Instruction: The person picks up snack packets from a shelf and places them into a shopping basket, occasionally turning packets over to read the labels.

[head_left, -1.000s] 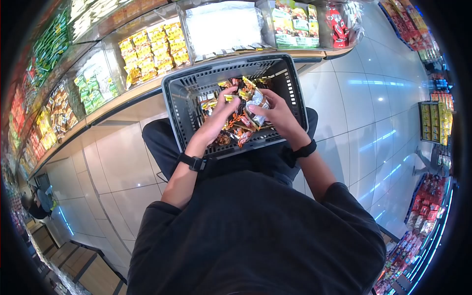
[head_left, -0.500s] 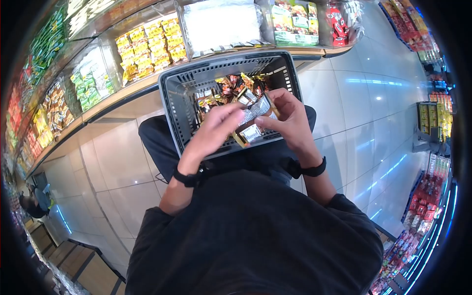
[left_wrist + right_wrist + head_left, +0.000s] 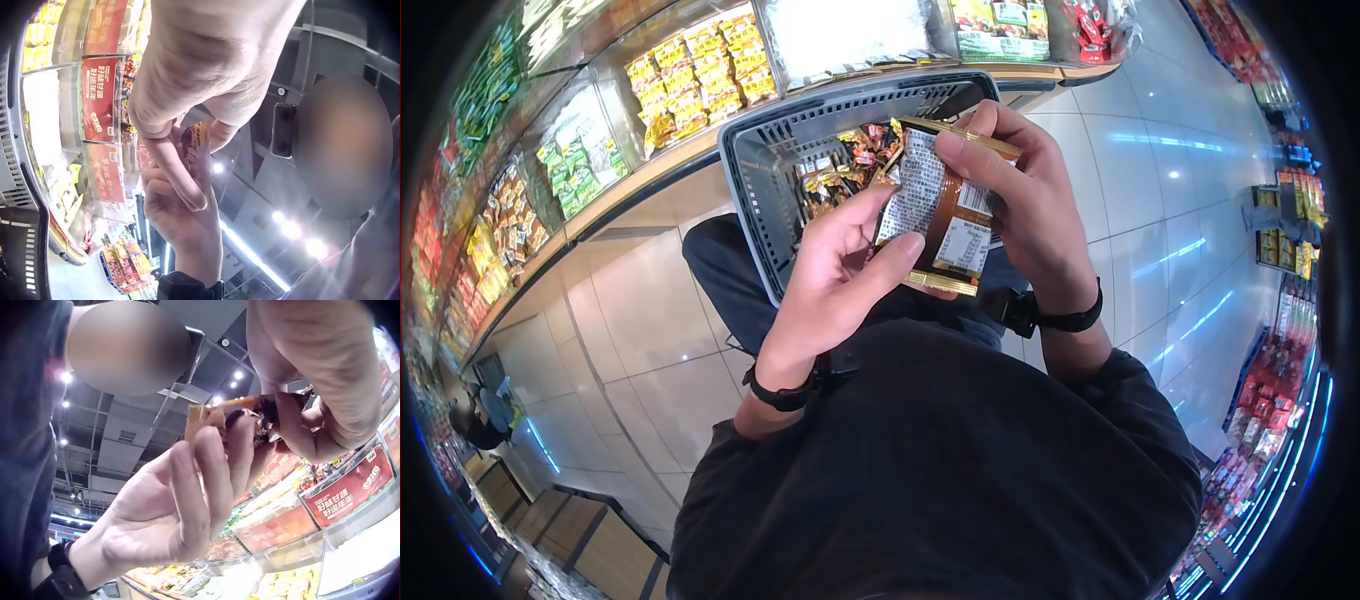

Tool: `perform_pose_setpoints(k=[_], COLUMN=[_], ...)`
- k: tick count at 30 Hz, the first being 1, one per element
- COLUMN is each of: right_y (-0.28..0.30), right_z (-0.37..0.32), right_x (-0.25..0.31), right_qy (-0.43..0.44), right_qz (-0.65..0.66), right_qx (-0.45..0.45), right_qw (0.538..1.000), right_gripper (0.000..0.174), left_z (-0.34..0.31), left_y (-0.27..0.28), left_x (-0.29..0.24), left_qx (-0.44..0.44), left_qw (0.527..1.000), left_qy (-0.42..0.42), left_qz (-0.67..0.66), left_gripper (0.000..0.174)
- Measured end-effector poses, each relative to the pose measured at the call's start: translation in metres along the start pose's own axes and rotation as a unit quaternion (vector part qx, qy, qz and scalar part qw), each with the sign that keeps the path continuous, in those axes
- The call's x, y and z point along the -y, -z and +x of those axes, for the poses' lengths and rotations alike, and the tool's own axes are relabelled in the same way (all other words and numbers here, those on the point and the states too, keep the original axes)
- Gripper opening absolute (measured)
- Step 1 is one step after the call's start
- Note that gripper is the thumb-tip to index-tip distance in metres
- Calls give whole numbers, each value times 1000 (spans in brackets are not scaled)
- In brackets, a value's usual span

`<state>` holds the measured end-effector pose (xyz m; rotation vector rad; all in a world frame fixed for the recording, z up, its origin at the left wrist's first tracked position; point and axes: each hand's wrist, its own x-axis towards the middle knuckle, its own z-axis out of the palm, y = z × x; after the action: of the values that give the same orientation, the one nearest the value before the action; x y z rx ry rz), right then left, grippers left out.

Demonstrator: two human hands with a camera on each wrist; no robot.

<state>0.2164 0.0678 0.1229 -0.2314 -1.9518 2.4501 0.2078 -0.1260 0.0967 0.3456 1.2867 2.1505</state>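
Both hands hold a small brown snack packet [image 3: 945, 200] with gold sealed ends, its side with fine print and a barcode turned up towards the head camera. The left hand [image 3: 832, 268] grips its left side, thumb on the printed face and fingers beneath. At the upper right, the right hand [image 3: 1032, 178] pinches it near the gold end, thumb on top. From below, the right wrist view shows the left hand's fingers [image 3: 209, 475] spread under the packet's dark, patterned side. A grey shopping basket [image 3: 745, 215] lies beyond the hands, with several small wrapped snacks [image 3: 840, 175] inside.
A shelf edge [image 3: 630, 180] runs behind the basket, with bins of yellow packets [image 3: 700, 80] and green packets [image 3: 590, 165] on it. Tiled floor [image 3: 1140, 240] lies to the right, with more display racks [image 3: 1285, 245] farther off. Another person [image 3: 480, 415] is at the far left.
Both hands have come up out of the basket, nearer the head camera, bringing the brown packet with them. The left hand, blurred beside the packet half a second ago, now grips its left side.
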Motion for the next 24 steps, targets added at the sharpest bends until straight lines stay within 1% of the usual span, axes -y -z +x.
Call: perform_pose_setpoints(k=[2,3,4,5,6,7,9,10,11,13,14,16,18,23,24], right_y=[-5,-6,-8,-9,-10,-10,-12,-22,-27,-36,-39,-43,-42,-42,-44], right_z=[0,-1,-3,-5,-9,-15,-25,-30,-33,-37,-37,-39,-40,-43,-43], right_x=[0,0,-1,-2,-2,-7,-20,-24,-29,-28,-29,-31,-37,-46,-46], right_qy=[-12,-11,-9,-8,-1,-7,-97,-107,-119,-118,-123,-82,-80,-76,-79], right_qz=[25,21,38,55,53,48,-22,-16,-3,26,26,73,90,123,134], right_qx=[-31,-27,-51,-74,-50,-37,56,78,84,90,95,53,60,67,54], right_qw=[999,999,998,996,997,998,993,991,989,989,988,993,991,987,986], right_gripper=[20,20,20,19,20,20,14,18,25,24,24,21,21,20,20], left_z=[2,3,4,7,12,20,37,43,48,56,60,62,62,62,62], left_y=[-1,5,17,24,25,23,40,45,47,47,48,49,49,45,45], left_x=[-3,-1,3,5,4,-10,-15,-17,-19,-19,-18,-19,-24,-30,-30], left_qx=[-10,-11,-49,-90,-175,-182,-155,-127,-97,-72,-66,-60,-57,-43,-38], left_qw=[999,999,997,984,973,976,966,968,969,984,984,985,981,978,976], left_qy=[6,1,-45,-90,-109,-99,-163,-148,-130,-101,-97,-91,-52,-75,-82], left_qz=[-42,-43,40,121,103,64,124,156,187,131,135,136,180,190,196], left_gripper=[22,22,19,15,9,7,10,10,11,10,10,11,14,16,16])
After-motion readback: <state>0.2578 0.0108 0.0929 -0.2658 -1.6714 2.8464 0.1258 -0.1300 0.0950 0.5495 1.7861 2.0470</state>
